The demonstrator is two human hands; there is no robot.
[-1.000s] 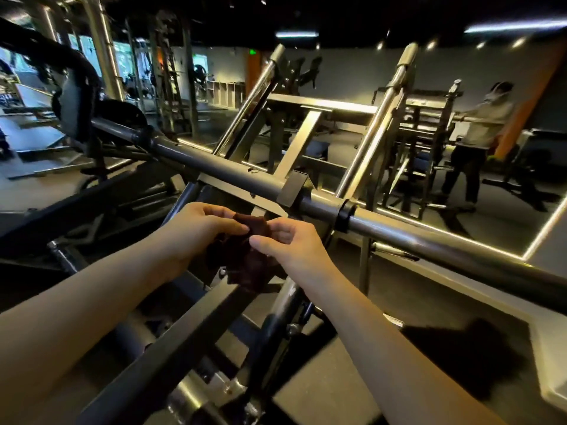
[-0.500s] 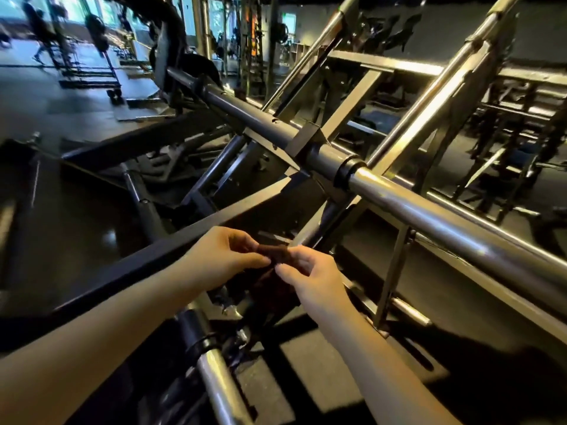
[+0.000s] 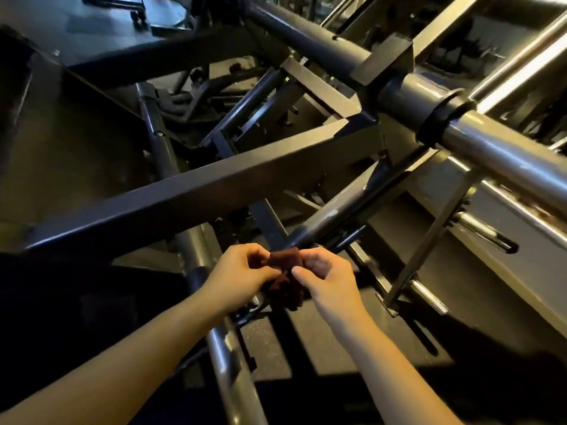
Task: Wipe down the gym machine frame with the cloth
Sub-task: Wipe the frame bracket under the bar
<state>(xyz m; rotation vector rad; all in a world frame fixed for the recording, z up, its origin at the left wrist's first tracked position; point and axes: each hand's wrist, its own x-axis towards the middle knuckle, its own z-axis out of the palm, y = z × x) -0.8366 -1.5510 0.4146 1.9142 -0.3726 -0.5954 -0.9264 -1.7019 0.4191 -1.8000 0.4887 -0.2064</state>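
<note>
A small dark reddish-brown cloth (image 3: 285, 273) hangs between my two hands in the lower middle of the view. My left hand (image 3: 242, 273) pinches its left edge and my right hand (image 3: 325, 276) pinches its right edge, fingers curled. The cloth is bunched and droops below the fingers. The grey gym machine frame (image 3: 196, 194) fills the view: a broad flat beam runs from lower left to upper right just above my hands, and a thick round bar (image 3: 478, 148) crosses at the upper right. The cloth touches no part of the frame that I can see.
A slim round tube (image 3: 221, 342) runs down under my left wrist toward the bottom edge. Thin chrome rods (image 3: 478, 230) stick out at the right. Dark rubber floor (image 3: 322, 342) lies below my hands. More frame members crowd the upper middle.
My view has tilted down and closer to the frame; the far room and person are gone. Both hands have kept hold of the cloth and sit lower against the frame.
</note>
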